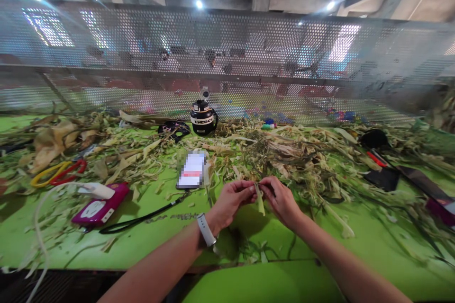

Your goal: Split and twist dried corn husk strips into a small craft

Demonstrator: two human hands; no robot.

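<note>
My left hand point(232, 201), with a white watch band on its wrist, pinches a pale green strip of corn husk point(260, 202) between thumb and fingers. From the other side my right hand point(280, 199) grips the same strip near its upper end. The strip's loose lower end hangs down between both hands, above the green table point(156, 246). Just beyond my fingers lies a heap of dried and green husk pieces point(284, 151). Fingertips partly hide the top of the strip.
A phone point(192, 170) with a black strap lies left of my hands. Farther left are a purple power bank point(101, 204) with a white cable and red-and-yellow scissors point(59, 173). A black bottle point(202, 118) stands before a perforated metal screen point(234, 42). Blurred people show behind it.
</note>
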